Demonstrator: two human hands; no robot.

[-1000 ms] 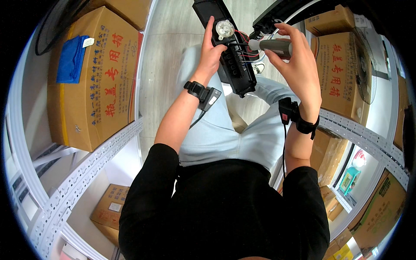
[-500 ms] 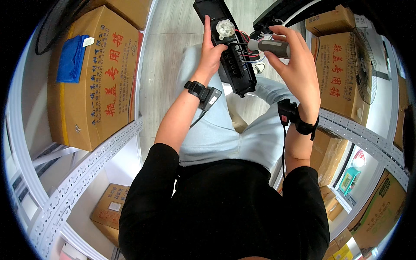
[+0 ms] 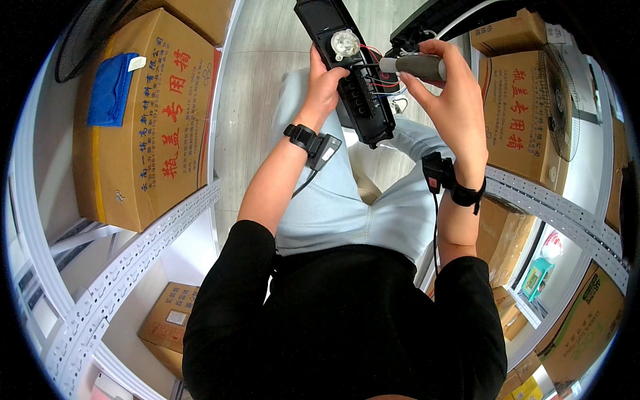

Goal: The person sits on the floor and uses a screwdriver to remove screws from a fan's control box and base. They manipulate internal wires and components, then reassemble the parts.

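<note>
A long black plastic housing (image 3: 371, 125) stands tilted above my knees, with a row of round black parts along its lower half. My left hand (image 3: 323, 87) grips its left edge, the thumb lying over the front. A clear round part (image 3: 345, 43) sits on the housing's upper half. Red, white and blue wires (image 3: 383, 85) run out from its right side. In my right hand (image 3: 453, 90) is a screwdriver (image 3: 419, 66) with a thick grey handle, held between thumb and fingers. Its dark shaft points left onto the housing near my left thumb; the tip's exact contact is hard to make out.
A larger black piece with a white cable (image 3: 460, 21) is beyond my right hand. Metal shelves flank me, holding cardboard boxes (image 3: 150, 120) and, at right, a wire-guarded fan (image 3: 563, 100). A blue cloth (image 3: 112, 90) hangs on the left box.
My right hand and the screwdriver have shifted slightly, the handle now lying more level. The fingers of my left hand have slid lower along the housing's edge, and the housing has barely moved.
</note>
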